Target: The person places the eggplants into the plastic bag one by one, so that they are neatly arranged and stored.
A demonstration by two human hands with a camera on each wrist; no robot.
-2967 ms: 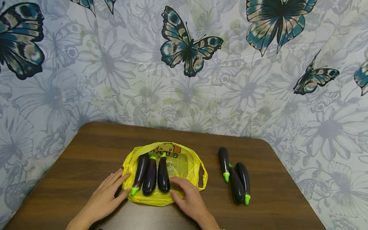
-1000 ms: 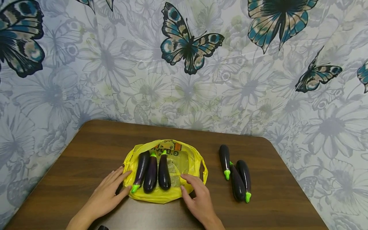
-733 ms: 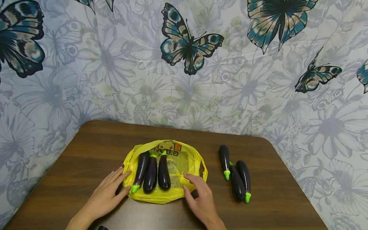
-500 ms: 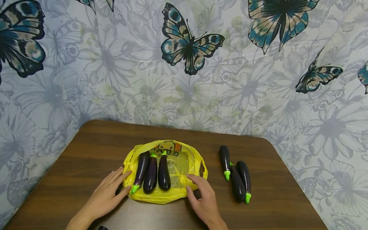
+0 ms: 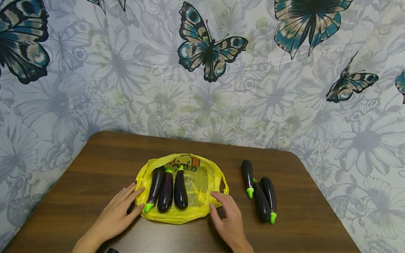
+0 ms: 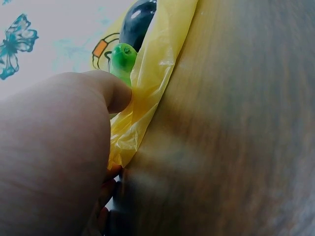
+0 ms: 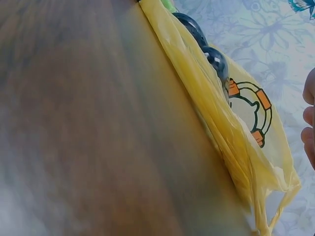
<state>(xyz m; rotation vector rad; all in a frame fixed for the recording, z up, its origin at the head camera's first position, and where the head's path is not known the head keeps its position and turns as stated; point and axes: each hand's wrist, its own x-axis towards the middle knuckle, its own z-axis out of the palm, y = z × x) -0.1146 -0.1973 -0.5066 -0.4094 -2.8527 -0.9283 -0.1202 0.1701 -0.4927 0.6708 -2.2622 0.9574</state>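
Observation:
An opened yellow plastic bag lies on the table, its mouth facing me. Three dark purple eggplants sit side by side in its left half: one with its green stem toward me, two with stems pointing away. My left hand holds the bag's left edge; in the left wrist view the thumb lies over the yellow rim, the other fingers mostly hidden below. At the bag's right front edge, my right hand is relaxed and holds nothing, its fingertips partly visible in the right wrist view.
To the right of the bag, three more eggplants lie on the brown wooden table. A bag handle loop sticks out on the right. Behind the table stands a wall covering with butterflies. A small black object shows at the bottom edge.
My right hand has drawn away from the rightmost eggplant inside the bag and shifted rightward to the bag's right front edge. The left hand and all the eggplants stay in place.

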